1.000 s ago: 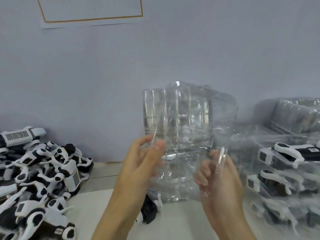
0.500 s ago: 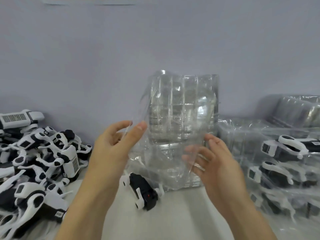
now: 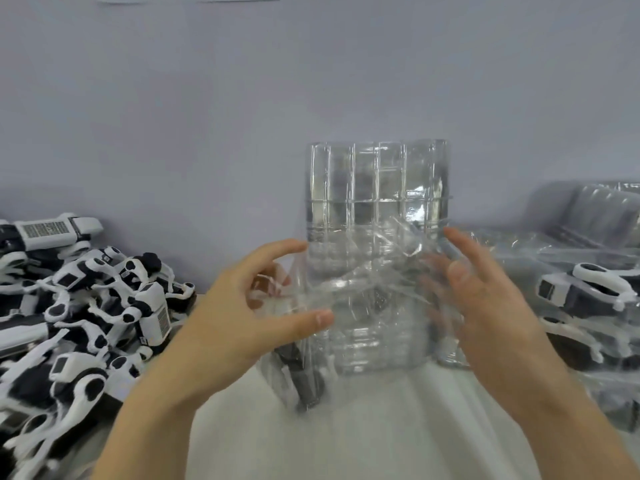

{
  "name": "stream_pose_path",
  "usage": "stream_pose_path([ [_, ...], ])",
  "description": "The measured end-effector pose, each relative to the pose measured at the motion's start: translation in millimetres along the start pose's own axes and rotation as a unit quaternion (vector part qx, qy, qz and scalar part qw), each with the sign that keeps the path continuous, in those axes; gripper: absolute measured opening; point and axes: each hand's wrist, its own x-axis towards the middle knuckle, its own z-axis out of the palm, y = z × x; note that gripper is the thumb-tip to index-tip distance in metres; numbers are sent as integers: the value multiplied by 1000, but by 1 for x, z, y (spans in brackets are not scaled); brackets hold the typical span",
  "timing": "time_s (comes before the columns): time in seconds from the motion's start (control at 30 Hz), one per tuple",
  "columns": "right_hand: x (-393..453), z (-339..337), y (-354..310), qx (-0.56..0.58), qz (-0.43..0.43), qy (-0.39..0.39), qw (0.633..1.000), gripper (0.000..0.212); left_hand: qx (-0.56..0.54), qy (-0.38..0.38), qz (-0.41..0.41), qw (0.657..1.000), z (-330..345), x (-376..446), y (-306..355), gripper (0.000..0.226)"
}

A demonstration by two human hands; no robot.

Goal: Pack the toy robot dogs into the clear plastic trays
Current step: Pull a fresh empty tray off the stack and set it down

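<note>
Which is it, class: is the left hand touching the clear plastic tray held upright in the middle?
Touching. The head view shows the left hand with thumb and fingers curled round the left edge of the clear plastic tray.

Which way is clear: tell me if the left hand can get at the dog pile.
Probably yes. The left hand is at the clear tray's left edge, and the dog pile lies just left of it with nothing between; it must release the tray first.
</note>
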Motion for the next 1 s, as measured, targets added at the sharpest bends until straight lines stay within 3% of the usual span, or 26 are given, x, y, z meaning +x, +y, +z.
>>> stream_pose_path([
  [0.2, -4, 1, 3, -103, 11, -99, 990, 77, 5, -7, 7, 1000, 3, 1, -2, 82],
  [0.4, -3, 4, 2, -146, 19, -15, 989, 70, -69, 59, -20, 996, 3, 5, -8, 67],
  [0.5, -3, 1, 1, -154, 22, 7, 988, 67, -94, 144, -100, 980, 7, 12, -18, 45],
  [0.57, -2, 1, 1, -149, 24, 13, 988, 65, -29, 180, -170, 968, 9, 14, -28, 27],
  [0.7, -1, 1, 2, -134, 38, 15, 990, 66, 139, 74, -270, 950, 13, 9, -48, 22],
  [0.8, 0, 1, 3, -94, 41, 25, 994, 72, 144, -10, -290, 946, 10, 3, -46, 23],
  [0.93, 0, -1, 1, -34, 51, 18, 998, 77, 123, -67, -281, 949, 7, 0, -41, 32],
  [1.0, 0, -1, 0, -19, 60, 13, 998, 82, 137, -112, -271, 946, 13, 0, -42, 24],
])
